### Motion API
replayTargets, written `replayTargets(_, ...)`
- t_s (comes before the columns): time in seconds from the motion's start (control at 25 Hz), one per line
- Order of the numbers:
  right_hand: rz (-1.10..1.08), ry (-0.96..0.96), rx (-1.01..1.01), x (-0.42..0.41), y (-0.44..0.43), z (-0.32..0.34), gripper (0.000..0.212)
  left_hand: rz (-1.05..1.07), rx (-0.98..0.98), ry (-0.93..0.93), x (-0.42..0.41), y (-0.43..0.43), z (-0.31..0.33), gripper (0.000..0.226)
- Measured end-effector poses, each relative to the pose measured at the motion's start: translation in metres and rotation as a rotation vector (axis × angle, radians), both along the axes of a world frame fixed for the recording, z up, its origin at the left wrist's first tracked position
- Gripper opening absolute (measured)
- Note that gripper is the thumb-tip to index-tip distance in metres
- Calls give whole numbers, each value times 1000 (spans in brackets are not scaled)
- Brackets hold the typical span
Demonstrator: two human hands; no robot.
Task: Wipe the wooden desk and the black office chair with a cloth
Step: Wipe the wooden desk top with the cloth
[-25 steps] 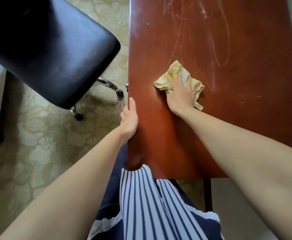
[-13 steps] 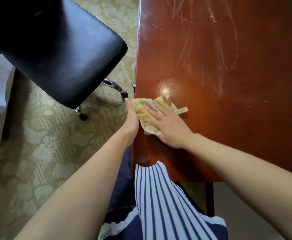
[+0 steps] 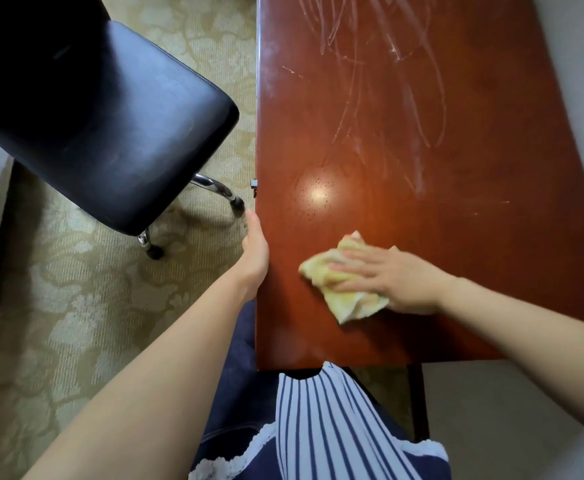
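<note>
Right grip [image 3: 387,275]: flat, fingers straight, pressing yellow cloth [image 3: 347,301] onto near part of wooden bench [image 3: 422,150]; blurred.
Left grip [image 3: 256,251]: against left bench edge, thumb forward, fingers hidden, closure not determinable.
Pale streaks [image 3: 370,64] across far bench surface.
Black chair [image 3: 110,133] left of bench, apart, on patterned carpet [image 3: 76,306].

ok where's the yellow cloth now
Head view: the crumpled yellow cloth lies on the reddish-brown wooden desk toward its near end, under the flat right hand, right of the left hand at the desk's edge.
</note>
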State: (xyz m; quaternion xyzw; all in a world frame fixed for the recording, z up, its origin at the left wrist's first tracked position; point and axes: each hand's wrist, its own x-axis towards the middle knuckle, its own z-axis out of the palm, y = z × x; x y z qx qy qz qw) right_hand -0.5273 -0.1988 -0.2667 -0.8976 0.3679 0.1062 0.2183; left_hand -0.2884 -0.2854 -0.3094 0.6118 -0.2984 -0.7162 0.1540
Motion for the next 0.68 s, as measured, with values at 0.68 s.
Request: replayTargets(0.68, -736, 72, 44, 102, -141, -6, 57, 33, 50, -117, -11, -3, 26, 73)
